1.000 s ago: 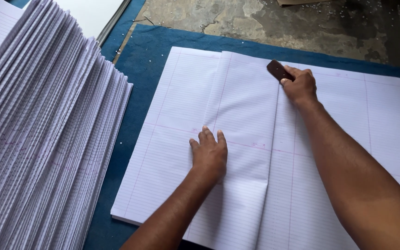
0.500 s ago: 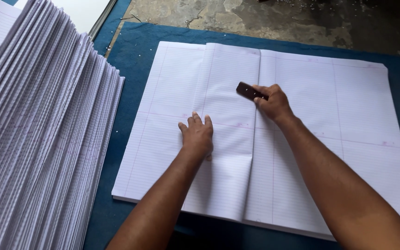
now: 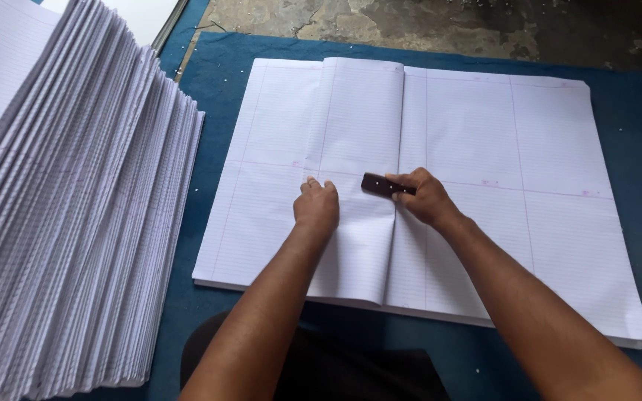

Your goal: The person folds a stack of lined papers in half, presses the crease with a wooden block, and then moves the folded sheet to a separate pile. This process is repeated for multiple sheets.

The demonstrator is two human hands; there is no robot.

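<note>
left hand (image 3: pixel 316 209) flat on folded sheet (image 3: pixel 358 148) | right hand (image 3: pixel 423 197) grip closed on dark block (image 3: pixel 377 185) at fold edge

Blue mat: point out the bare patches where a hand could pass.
Bare blue mat runs between the fanned stack of folded ruled sheets and the large flat ruled sheets; more lies right of them. Crowded mid-sheet: left hand, right hand, dark wooden block.

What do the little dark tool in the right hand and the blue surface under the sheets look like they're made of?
The tool looks like dark brown wood or hard plastic, smooth with a slight sheen; too small to tell which. The blue surface looks like matte cloth or felt, dull, with white specks on it.
</note>
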